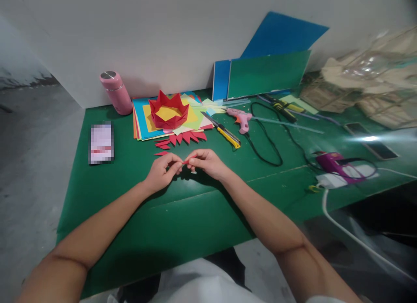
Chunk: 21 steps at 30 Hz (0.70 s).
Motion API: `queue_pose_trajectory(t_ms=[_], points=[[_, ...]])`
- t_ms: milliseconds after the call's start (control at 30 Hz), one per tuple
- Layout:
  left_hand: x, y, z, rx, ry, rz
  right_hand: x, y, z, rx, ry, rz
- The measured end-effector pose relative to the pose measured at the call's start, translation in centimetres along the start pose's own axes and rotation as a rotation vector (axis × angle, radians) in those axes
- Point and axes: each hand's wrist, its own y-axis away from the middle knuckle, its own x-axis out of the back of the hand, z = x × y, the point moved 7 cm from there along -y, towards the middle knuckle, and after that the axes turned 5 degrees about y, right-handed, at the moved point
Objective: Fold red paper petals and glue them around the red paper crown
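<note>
From my feed, left hand [165, 169] and right hand [206, 163] both pinch the small red folded-paper piece [185, 162], its length running sideways between them.

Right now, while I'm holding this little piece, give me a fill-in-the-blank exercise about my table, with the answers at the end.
1. The small piece held between the left grip and the right grip is coloured ____.
2. The bottle and the glue gun share the colour ____.
3. In the picture, the spiky paper ring sits to the ____ of the glue gun.
4. The tabletop is coloured ____.

Missing words: red; pink; left; green.
</note>
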Motion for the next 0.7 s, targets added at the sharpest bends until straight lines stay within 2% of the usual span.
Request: queue_pose_trajectory(t_ms=[67,167,233,333,400,467,567,700], points=[[1.2,-0.4,0.4,-0.091,-0.183,0.076,0.6,-0.1,-0.1,0.056,0.150,0.084],[2.9,-1.1,0.2,-0.188,-0.391,0.175,1.1,0.0,-1.0,0.227,0.497,0.220],[3.4,-1.6,-1.0,-0.147,-0.514,0.181,0.5,0.1,-1.6,0.350,0.739,0.202],[3.0,-1.9,-3.3,-0.022,-0.656,0.082,-0.5,0.3,-2.0,0.455,0.948,0.098],[2.2,-1.9,-4.0,-0.012,-0.716,-0.010,-0.3,0.5,-2.5,0.483,0.994,0.114],[1.5,-1.7,-4.0,-0.028,-0.764,-0.057,0.9,0.7,-3.4,0.486,1.010,0.212],[1.0,-1.3,-3.4,-0.051,-0.801,-0.052,3.7,0.9,-4.8,0.469,1.049,0.412],[0.1,-0.8,-2.6,-0.067,-0.809,-0.055,9.5,1.7,-6.1,0.389,1.210,0.707]])
